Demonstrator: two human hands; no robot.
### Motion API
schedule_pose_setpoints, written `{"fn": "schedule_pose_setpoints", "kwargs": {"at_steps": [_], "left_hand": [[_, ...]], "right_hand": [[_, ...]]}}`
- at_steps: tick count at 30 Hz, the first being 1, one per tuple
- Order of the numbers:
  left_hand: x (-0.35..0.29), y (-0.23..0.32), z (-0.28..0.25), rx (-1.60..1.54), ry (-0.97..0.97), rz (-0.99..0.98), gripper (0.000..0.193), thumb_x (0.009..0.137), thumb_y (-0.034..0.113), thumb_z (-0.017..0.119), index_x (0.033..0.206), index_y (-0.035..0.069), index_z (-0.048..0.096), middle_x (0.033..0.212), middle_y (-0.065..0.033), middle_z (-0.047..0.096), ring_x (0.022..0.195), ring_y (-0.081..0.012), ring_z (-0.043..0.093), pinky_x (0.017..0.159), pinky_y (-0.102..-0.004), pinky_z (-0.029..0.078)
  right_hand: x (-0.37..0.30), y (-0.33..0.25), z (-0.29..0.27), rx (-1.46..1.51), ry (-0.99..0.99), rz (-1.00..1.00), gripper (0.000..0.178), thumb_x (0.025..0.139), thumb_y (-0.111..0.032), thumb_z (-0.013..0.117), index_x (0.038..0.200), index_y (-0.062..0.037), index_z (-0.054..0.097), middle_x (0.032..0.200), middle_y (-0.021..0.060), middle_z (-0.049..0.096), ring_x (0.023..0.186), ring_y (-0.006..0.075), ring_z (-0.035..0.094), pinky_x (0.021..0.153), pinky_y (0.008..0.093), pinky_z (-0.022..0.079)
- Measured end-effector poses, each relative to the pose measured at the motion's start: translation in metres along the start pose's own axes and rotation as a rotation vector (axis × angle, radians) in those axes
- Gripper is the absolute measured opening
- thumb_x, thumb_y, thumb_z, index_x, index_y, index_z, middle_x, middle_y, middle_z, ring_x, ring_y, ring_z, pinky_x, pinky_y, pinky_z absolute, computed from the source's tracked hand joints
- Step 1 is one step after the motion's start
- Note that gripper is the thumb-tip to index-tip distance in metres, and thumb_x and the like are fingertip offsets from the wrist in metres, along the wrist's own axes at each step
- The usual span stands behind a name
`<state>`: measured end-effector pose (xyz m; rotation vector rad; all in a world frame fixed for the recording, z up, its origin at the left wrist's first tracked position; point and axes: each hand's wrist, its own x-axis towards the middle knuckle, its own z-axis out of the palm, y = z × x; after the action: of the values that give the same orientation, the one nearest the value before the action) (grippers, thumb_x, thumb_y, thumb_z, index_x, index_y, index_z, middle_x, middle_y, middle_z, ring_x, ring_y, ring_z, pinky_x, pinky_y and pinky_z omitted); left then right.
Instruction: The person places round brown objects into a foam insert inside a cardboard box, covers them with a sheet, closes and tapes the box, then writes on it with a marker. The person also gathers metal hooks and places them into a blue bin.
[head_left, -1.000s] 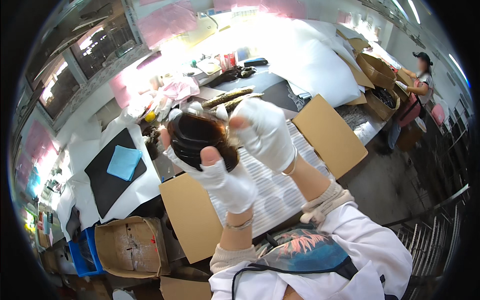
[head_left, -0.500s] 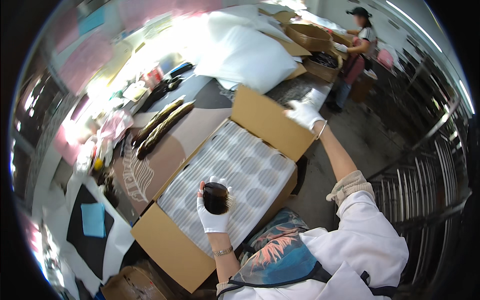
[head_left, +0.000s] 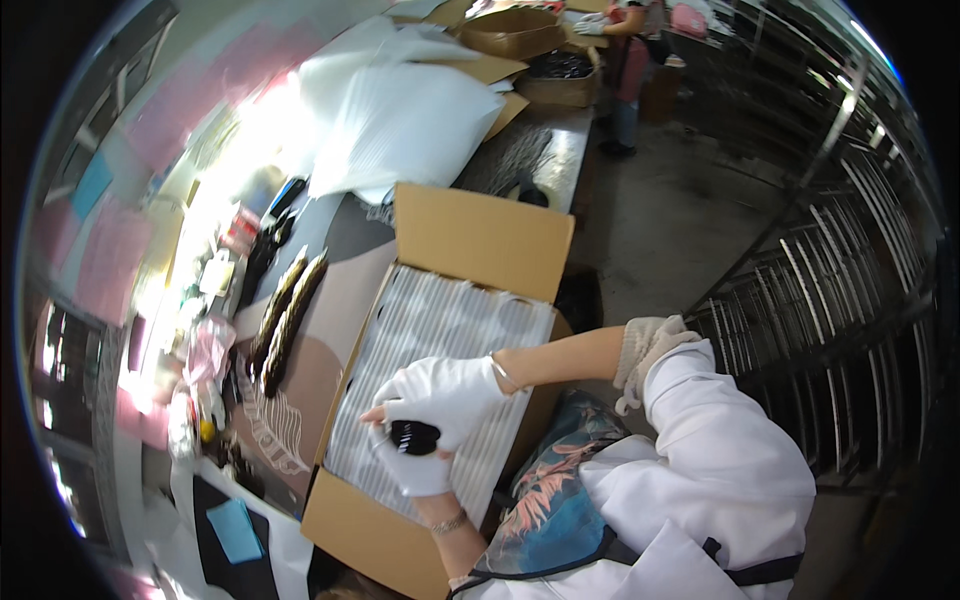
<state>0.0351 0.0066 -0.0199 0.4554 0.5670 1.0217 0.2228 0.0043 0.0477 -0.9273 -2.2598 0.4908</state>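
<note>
My left hand, in a white glove with bare fingertips, cups a glossy dark round bundle that looks like coiled hair. Over its upper side curls my gloved right hand, fingers bent round it, so only the middle of the bundle shows. Both hands are above an open cardboard box. A translucent ribbed sheet covers the box's contents, with faint round shapes showing through.
Two long dark twisted hair hanks lie left of the box on the table. Behind it are white plastic bags and cartons. A blue cloth sits at lower left. Metal racks stand right; a co-worker is at the back.
My right hand has come from the far box flap down to the bundle in my left hand. The bundle is now mostly covered. The whole view has shifted with my head.
</note>
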Motion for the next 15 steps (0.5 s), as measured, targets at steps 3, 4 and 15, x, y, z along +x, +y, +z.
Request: {"fn": "schedule_pose_setpoints", "kwargs": {"at_steps": [3,4,15], "left_hand": [[0.005,-0.026,-0.023,-0.245,0.073,-0.211,0.051,0.097,0.033,0.060,0.141,0.009,0.052,0.139,-0.0124,0.059,0.127,-0.0282,0.057,0.100,-0.0470,0.052],[0.004,-0.032,-0.029,-0.293,-0.033,-0.191,0.049,0.096,0.031,0.059,0.141,0.011,0.052,0.141,-0.0129,0.058,0.129,-0.0315,0.056,0.101,-0.0514,0.051],[-0.005,-0.022,-0.057,-0.613,-0.062,0.006,0.042,0.104,0.021,0.048,0.144,0.009,0.049,0.140,-0.0172,0.059,0.125,-0.0394,0.060,0.107,-0.0570,0.050]], "right_hand": [[-0.006,0.006,0.002,-0.120,-0.152,0.074,0.099,0.052,-0.026,0.092,0.141,-0.0069,0.053,0.130,0.0173,0.062,0.114,0.0378,0.064,0.096,0.0445,0.053],[-0.012,0.010,0.002,-0.139,-0.201,0.260,0.083,0.056,-0.028,0.090,0.130,-0.0055,0.061,0.129,0.0159,0.064,0.114,0.0356,0.064,0.094,0.0430,0.054],[0.007,0.033,0.045,-0.088,-0.322,0.474,0.027,0.084,-0.033,0.070,0.093,-0.0083,0.079,0.089,0.0183,0.073,0.088,0.0354,0.071,0.082,0.0439,0.056]]}}
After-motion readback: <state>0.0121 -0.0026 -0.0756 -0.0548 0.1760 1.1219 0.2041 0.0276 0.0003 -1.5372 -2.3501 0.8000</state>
